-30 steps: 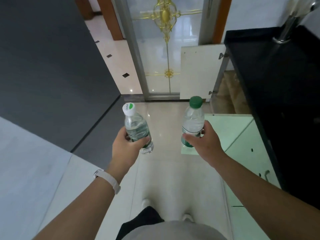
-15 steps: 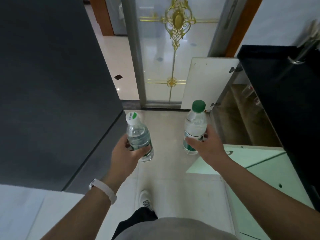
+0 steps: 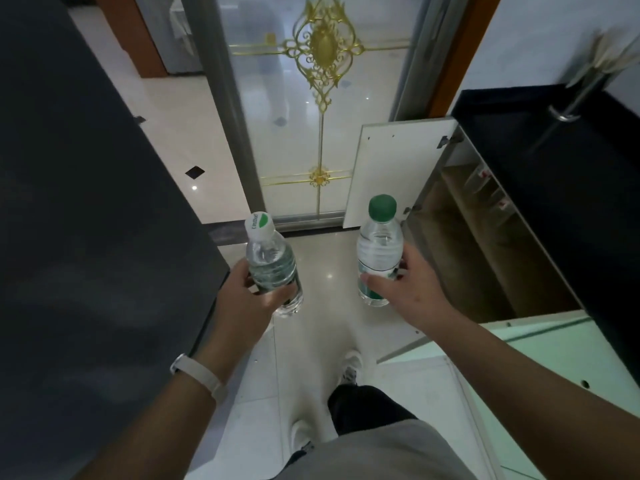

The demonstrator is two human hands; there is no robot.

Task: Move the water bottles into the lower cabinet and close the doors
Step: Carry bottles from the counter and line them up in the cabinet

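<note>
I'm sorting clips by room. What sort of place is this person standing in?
Most likely a home kitchen: a black countertop carrying what looks like a metal tap base sits over an open lower cabinet with pale doors, next to a frosted glass door with gold ornament.

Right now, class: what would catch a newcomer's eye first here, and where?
At centre the left hand grips the white-capped bottle, and beside it the right hand grips the green-capped bottle. Behind them stands a glass door with a gold ornament; at right the lower cabinet gapes open.
</note>
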